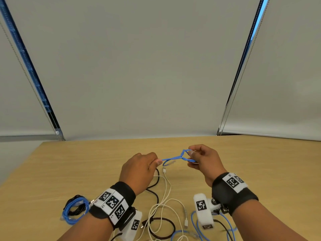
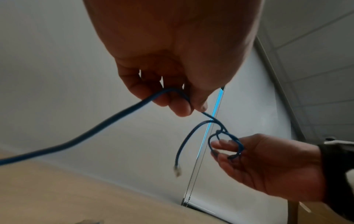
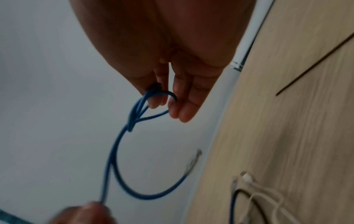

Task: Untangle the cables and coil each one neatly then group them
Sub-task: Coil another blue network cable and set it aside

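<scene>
- The left hand (image 1: 139, 168) pinches a thin blue cable (image 1: 172, 158) between thumb and fingertips, the other fingers curled in, raised above the wooden table (image 1: 69, 171).
- The right hand (image 1: 205, 162), just beside it, holds small loops of the same cable wound round its curled fingers (image 2: 222, 143).
- Between the two hands the blue cable runs taut through a small knot (image 2: 218, 131); a short tail hangs from it, ending in a clear plug (image 2: 177, 172).
- Below both wrists lie loose white cables (image 1: 166, 197), black cables (image 1: 154, 192) and more blue cable, overlapping.
- Outside the left wrist sits a coiled bundle (image 1: 75, 209) of blue and black cable.
</scene>
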Motion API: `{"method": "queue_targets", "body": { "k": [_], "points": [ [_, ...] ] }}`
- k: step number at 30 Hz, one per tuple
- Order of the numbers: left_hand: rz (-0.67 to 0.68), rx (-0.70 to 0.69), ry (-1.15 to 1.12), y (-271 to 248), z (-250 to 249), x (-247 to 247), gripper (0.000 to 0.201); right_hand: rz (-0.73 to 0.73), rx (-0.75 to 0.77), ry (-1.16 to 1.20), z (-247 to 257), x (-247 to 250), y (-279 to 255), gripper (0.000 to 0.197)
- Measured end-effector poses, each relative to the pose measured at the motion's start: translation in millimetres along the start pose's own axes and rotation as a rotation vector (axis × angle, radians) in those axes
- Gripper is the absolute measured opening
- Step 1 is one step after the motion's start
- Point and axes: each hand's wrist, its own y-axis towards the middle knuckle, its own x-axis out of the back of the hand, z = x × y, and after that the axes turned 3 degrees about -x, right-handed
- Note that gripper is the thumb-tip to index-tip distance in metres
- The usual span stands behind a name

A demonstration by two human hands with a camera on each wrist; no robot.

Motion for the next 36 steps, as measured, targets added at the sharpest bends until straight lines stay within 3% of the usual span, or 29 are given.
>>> {"method": "queue_targets", "body": {
  "k": [9,13,20,26,30,33,36],
  "points": [
    [0.03,0.17,-0.125,6.1,21.7,-7.7,0.031,0.166,-0.131,0.475,17.8,-13.6,-8.5,0.024],
    [0.024,0.175,-0.128,6.9,24.4,-10.1,0.03,0.159,-0.164,0.618,16.9,-19.2,-9.3,0.022],
    [0.042,0.189,-0.125,-3.2,31.3,-13.8,0.031,0.038,0.005,0.222,14.1,-14.0,-9.5,0.021],
    [0.229,0.218,-0.193,-3.6,22.3,-13.5,0.031,0.124,-0.044,0.367,11.7,-21.2,-9.7,0.024],
    [0.26,0.205,-0.421,-1.1,15.0,-4.8,0.011,0.179,-0.11,0.442,12.5,-19.5,-9.5,0.027],
    [0.254,0.156,-0.565,1.7,1.5,0.7,0.028,0.215,-0.092,0.376,14.6,-23.8,-11.9,0.029],
    [0.104,0.151,-0.597,11.3,-8.1,8.0,0.046,0.27,-0.077,0.304,18.0,-27.1,-17.7,0.025]
  ]
}}
